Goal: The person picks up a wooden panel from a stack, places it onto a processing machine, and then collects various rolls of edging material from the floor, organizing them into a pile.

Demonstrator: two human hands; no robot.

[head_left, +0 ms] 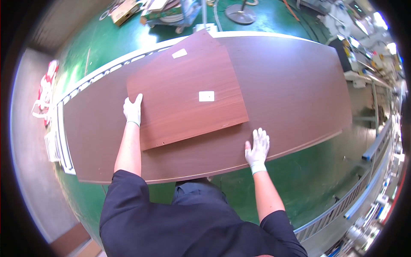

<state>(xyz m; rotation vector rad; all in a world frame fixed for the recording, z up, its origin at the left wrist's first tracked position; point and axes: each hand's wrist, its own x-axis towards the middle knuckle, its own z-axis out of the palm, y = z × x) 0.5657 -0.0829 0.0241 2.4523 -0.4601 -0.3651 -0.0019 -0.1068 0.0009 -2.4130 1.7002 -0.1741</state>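
A reddish-brown wooden panel [184,107] lies at an angle over a much larger dark brown board [295,81]. Its near edge shows a few small holes, and a white label [206,96] sits on its face. Behind it the corner of what looks like another brown panel [205,39] sticks out. My left hand [133,110], in a white glove, grips the smaller panel's left edge; its thumb points up and the other fingers are partly hidden. My right hand [257,147], also gloved in white, rests flat on the large board near its front edge, fingers stretched out.
White roller conveyor [92,77] runs under the board's left and far sides. Beyond it stand a blue cart [182,17] and a round grey base [240,15] on the green floor. Metal rails [359,184] and machinery line the right. Red-and-white bundles [46,88] lie at left.
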